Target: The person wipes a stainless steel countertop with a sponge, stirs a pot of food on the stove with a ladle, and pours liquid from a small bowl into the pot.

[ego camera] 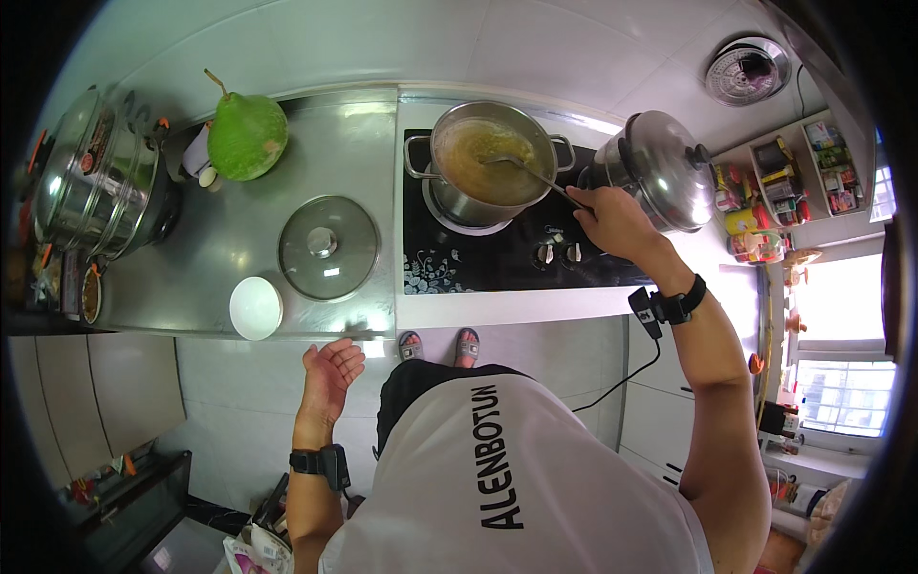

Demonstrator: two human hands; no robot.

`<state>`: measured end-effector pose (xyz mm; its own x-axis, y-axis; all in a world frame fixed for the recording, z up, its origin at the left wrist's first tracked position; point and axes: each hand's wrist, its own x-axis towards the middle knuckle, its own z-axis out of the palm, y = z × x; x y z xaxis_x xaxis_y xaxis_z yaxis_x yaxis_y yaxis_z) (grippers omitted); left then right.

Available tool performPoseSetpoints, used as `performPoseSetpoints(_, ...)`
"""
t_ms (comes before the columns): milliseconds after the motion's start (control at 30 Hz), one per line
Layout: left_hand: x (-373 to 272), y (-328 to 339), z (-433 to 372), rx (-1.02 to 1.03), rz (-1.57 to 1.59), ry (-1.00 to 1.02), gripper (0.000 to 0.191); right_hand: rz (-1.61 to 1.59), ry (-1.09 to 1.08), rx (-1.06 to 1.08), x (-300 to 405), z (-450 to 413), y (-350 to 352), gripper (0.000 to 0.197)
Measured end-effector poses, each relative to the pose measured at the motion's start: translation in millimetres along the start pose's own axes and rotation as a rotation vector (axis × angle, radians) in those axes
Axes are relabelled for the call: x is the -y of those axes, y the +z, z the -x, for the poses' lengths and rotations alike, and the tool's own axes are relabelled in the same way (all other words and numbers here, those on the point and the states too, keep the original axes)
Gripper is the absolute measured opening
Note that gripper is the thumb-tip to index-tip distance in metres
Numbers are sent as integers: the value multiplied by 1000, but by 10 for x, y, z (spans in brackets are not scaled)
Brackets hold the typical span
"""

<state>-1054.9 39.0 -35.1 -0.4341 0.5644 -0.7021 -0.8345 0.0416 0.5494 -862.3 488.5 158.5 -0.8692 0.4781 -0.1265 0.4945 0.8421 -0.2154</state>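
Observation:
My right hand (pixel 618 221) is closed around the handle of a metal ladle (pixel 534 172), whose bowl end dips into cloudy yellowish liquid. That liquid fills much of a two-handled stainless steel pot (pixel 482 208), which stands on the left burner of the black glass cooktop (pixel 495 269). My left hand (pixel 335 373) is empty, palm up with its fingers apart, just off the front edge of the steel counter (pixel 208 265). Near that edge sits a white bowl (pixel 256 308). Behind and right of the bowl lies a round glass lid (pixel 337 265) with a metal knob.
A second pot with a domed metal lid (pixel 670 172) stands on the cooktop's right side. At the counter's back is a green gourd (pixel 247 136), and a stacked metal steamer (pixel 107 179) stands at the far left. Shelves with jars and packets (pixel 782 172) are at the right.

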Motion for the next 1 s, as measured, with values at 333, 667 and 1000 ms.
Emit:
performPoseSetpoints(333, 37, -27, -61, 22, -3, -13, 64, -70, -9, 152, 145, 261, -153, 38)
performPoseSetpoints(667, 13, -41, 24, 3, -2, 0, 64, 106, -191, -31, 240, -82, 283, 40)
performPoseSetpoints(1000, 43, -74, 104, -26, 10, 8, 64, 260, -44, -73, 19, -440, 316, 37)
